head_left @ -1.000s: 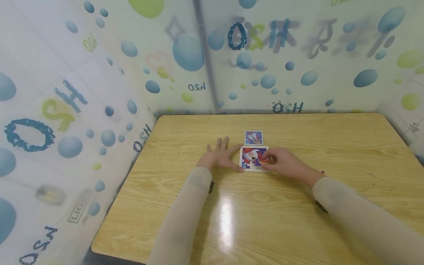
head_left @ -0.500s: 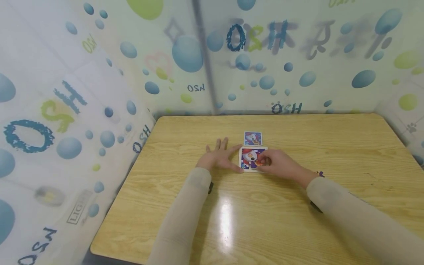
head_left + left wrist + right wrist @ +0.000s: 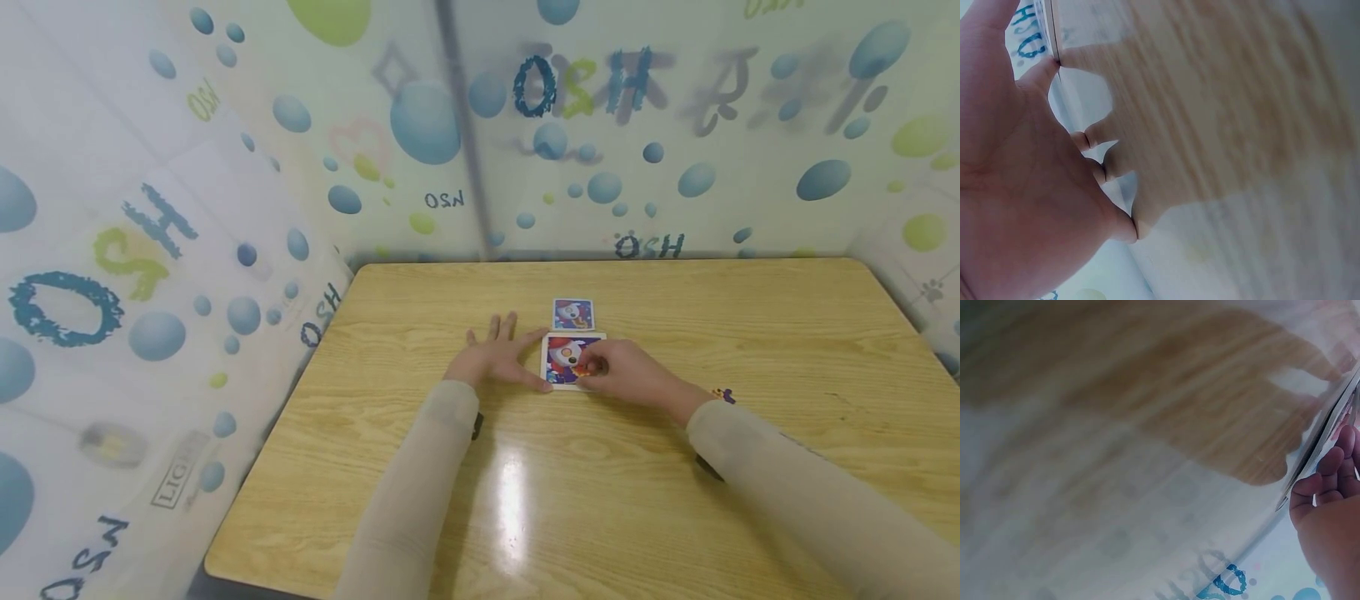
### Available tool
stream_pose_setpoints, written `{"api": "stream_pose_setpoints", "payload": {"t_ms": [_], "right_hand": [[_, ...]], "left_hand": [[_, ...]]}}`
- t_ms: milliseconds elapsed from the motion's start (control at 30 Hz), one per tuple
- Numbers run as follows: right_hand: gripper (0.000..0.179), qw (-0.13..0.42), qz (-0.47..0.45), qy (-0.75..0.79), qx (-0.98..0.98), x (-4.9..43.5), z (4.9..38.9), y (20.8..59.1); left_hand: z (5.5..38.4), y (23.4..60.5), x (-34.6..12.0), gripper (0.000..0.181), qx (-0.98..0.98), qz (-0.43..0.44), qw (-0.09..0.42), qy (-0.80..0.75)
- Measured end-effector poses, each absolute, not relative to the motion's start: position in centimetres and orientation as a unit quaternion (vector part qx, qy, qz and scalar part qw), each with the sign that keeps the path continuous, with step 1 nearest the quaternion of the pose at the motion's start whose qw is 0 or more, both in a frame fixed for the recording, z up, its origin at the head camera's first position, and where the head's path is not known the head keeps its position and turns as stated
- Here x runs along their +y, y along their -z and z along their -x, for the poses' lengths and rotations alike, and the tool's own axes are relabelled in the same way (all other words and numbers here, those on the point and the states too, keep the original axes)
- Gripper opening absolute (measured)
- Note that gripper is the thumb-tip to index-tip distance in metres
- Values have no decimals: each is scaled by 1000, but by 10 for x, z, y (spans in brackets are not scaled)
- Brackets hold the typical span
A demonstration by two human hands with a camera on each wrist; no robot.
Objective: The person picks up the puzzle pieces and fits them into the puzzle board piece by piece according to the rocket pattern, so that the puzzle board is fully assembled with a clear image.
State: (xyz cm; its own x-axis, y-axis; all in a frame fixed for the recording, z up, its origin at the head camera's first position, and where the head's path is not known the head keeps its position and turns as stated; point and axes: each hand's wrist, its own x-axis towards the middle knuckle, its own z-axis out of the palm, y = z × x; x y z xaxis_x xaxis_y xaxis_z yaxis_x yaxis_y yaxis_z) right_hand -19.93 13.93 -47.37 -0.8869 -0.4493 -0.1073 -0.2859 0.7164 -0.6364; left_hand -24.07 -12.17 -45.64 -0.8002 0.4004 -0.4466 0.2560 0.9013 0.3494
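Note:
A square jigsaw puzzle (image 3: 561, 352) in a white frame lies on the table, showing a white-faced character in red on purple. My left hand (image 3: 498, 354) is spread flat at its left side, thumb at the lower left corner and forefinger near the upper left one. Over the puzzle's right part, my right hand (image 3: 626, 371) has its thumb and forefinger pinched on a puzzle piece at the lower picture area; the fingers mostly hide that piece. In the right wrist view, curled fingers (image 3: 1330, 462) show beside the raised edge of the frame.
A smaller picture card (image 3: 573, 314) with a similar character lies just behind the puzzle. Some loose purple and orange pieces (image 3: 723, 395) lie by the right wrist. The wooden table (image 3: 600, 483) meets a wall (image 3: 637, 192) printed with bubbles.
My right hand has shifted slightly left over the puzzle, and the pale gap at its lower edge now shows more picture. Loose pieces by the right wrist have come into view. The left hand stays put.

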Motion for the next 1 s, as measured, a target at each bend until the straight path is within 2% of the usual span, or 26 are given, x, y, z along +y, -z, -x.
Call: {"api": "stream_pose_setpoints", "payload": {"t_ms": [633,1000], "right_hand": [[19,133,214,318,914,139,201,476],[23,126,212,310,918,139,198,474]], "left_hand": [[238,455,-120,111,941,-173,259,-134],[238,454,-120,110,941,-168,263,-131]]}}
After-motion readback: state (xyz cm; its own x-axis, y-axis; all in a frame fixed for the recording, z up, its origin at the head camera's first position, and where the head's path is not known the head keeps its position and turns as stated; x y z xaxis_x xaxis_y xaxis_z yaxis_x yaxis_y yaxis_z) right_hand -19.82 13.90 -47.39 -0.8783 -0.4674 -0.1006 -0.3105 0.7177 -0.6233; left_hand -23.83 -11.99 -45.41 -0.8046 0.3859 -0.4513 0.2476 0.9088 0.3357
